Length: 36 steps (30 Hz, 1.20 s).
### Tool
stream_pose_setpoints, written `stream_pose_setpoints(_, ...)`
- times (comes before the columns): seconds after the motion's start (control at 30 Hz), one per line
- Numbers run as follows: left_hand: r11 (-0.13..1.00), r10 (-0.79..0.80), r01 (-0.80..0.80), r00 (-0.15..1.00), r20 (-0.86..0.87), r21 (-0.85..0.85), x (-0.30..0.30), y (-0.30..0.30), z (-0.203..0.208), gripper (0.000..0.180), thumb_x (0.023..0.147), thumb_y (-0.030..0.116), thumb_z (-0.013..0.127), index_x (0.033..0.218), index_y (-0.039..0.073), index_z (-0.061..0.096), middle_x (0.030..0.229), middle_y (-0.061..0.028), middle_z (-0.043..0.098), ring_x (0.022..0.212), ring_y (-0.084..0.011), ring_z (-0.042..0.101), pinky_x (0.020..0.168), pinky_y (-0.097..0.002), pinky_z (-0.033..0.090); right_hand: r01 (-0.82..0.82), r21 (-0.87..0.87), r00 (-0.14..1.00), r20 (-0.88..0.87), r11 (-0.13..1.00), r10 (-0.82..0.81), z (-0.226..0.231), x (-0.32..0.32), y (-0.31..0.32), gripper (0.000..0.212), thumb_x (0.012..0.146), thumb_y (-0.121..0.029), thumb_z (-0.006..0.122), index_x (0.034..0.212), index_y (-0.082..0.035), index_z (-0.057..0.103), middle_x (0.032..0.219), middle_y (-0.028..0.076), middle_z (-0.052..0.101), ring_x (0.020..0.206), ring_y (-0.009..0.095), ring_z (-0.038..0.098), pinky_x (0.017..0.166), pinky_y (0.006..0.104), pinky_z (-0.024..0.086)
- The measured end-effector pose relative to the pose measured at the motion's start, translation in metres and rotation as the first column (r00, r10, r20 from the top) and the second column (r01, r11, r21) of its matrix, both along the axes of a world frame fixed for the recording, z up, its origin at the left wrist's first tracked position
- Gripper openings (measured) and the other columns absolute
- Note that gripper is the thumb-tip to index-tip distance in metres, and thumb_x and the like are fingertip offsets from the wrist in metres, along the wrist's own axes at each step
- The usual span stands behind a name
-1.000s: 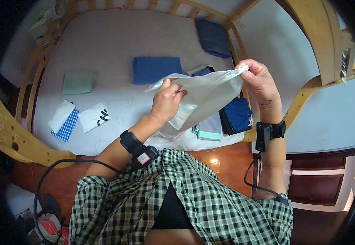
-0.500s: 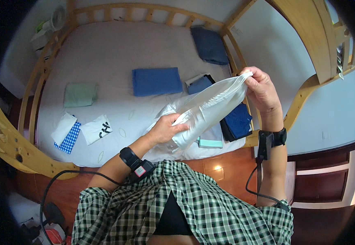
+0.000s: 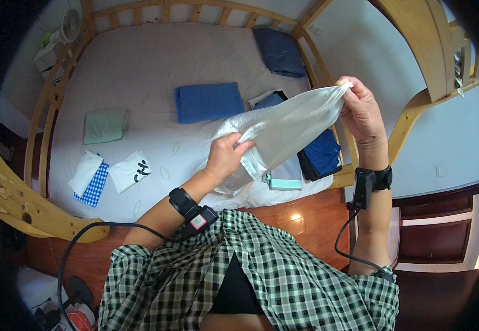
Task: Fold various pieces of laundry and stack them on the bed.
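A thin, shiny white cloth garment [image 3: 300, 129] is stretched between my two hands over the front of the bed. My right hand [image 3: 362, 110], raised at the right, pinches its gathered upper end. Lower and nearer the middle, my left hand [image 3: 226, 157] grips the cloth's edge between thumb and fingers. The cloth's lower left part hangs loosely down to the mattress. What kind of garment it is cannot be made out. Behind it, a folded blue cloth [image 3: 209, 102] lies on the bed, and a folded dark blue garment [image 3: 322, 154] shows below my right hand.
The bed [image 3: 129, 66] has a wooden rail frame. On it lie a folded green cloth [image 3: 105, 126], a white folded shirt with black print [image 3: 130, 171], a blue checked cloth [image 3: 91, 185] and a dark blue pillow [image 3: 279, 52]. A small fan [image 3: 70, 26] stands beyond the left rail.
My right hand has risen slightly and moved right, pulling the white cloth tauter. My left hand has moved up a little. The view has shifted slightly.
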<state>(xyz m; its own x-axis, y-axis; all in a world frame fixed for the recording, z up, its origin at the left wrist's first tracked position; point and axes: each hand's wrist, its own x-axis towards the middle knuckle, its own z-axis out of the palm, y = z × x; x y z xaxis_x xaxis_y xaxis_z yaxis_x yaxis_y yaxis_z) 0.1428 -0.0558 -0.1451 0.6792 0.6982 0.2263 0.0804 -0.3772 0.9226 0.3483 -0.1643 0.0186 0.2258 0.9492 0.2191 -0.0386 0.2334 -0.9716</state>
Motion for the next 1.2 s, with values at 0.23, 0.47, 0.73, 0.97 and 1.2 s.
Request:
stream_pose_setpoints(0.23,0.812,0.196,-0.247,0.969,0.151,0.528,-0.008,0.023,0.003,0.015,0.058,0.016,0.066,0.070,0.010,0.060,0.110,-0.0073,0.043,0.097,-0.0258,0.038,0.081,-0.0351,0.032,-0.009,0.012,0.999,-0.053,1.000,0.009,-0.002,-0.001,-0.001,0.016,0.078,-0.010,0.052,0.092,-0.004,0.052,0.084,0.001,0.054,0.075,0.008,0.051,0.069,0.0197,0.042)
stream_pose_setpoints(0.47,0.683,0.136,-0.071,0.990,-0.031,0.727,-0.002,0.032,0.016,0.013,0.059,0.024,0.066,0.065,0.013,0.061,0.129,-0.0070,0.025,0.118,-0.0301,0.016,0.094,-0.0486,0.009,-0.047,0.036,0.995,-0.081,0.998,0.049,-0.002,0.002,-0.002,0.014,0.077,-0.009,0.053,0.091,-0.004,0.053,0.083,0.001,0.055,0.075,0.009,0.052,0.069,0.0207,0.043)
stream_pose_setpoints(0.73,0.807,0.065,-0.070,0.997,0.029,0.587,0.008,0.043,0.005,0.011,0.060,0.020,0.064,0.066,0.011,0.061,0.086,-0.0006,0.057,0.094,-0.0173,0.045,0.091,-0.0478,0.013,-0.014,0.035,0.999,-0.037,0.999,0.015,0.002,0.003,-0.002,0.016,0.077,-0.011,0.054,0.091,-0.004,0.053,0.082,0.001,0.055,0.073,0.008,0.052,0.065,0.0184,0.043)
stream_pose_setpoints(0.97,0.747,-0.005,0.071,0.995,-0.101,0.661,-0.007,0.092,0.053,0.012,0.065,0.014,0.063,0.070,0.005,0.058,0.063,-0.0094,0.053,0.056,-0.0223,0.051,0.052,-0.0289,0.042,0.261,0.022,0.965,0.000,0.965,-0.261,-0.011,0.019,-0.006,0.023,0.078,-0.017,0.054,0.096,-0.003,0.051,0.077,-0.001,0.053,0.062,0.004,0.047,0.055,0.0160,0.039)
stream_pose_setpoints(1.2,0.537,-0.130,0.351,0.933,-0.336,0.767,-0.035,0.059,0.223,0.009,0.073,0.011,0.056,0.067,0.005,0.056,0.066,-0.0076,0.058,0.056,-0.0146,0.054,0.053,-0.0264,0.045,0.323,0.237,0.911,0.184,0.916,-0.369,-0.007,0.081,-0.032,0.015,0.080,-0.022,0.050,0.083,-0.007,0.050,0.059,-0.005,0.045,0.048,0.003,0.040,0.047,0.0160,0.036)
